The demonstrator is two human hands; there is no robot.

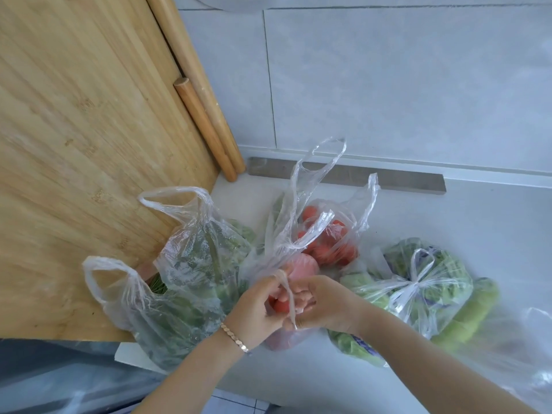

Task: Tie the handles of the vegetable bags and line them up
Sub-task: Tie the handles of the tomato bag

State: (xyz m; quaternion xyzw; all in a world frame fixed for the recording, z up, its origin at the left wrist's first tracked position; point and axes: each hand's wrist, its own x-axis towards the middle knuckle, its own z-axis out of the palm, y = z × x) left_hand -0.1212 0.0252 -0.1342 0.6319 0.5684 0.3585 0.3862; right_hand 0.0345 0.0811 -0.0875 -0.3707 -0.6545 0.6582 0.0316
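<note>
On the pale counter, near its front edge, the left hand and right hand each pinch a twisted handle of the red-vegetable bag, apparently to knot it shut.

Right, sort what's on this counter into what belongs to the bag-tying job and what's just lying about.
Belongs to the job:
- left hand and right hand, pulling a handle strip
- tomato bag
- two untied greens bags
- tied lettuce bag

Lying about:
- bamboo board
- two rolling pins
- grey strip by the wall
</note>
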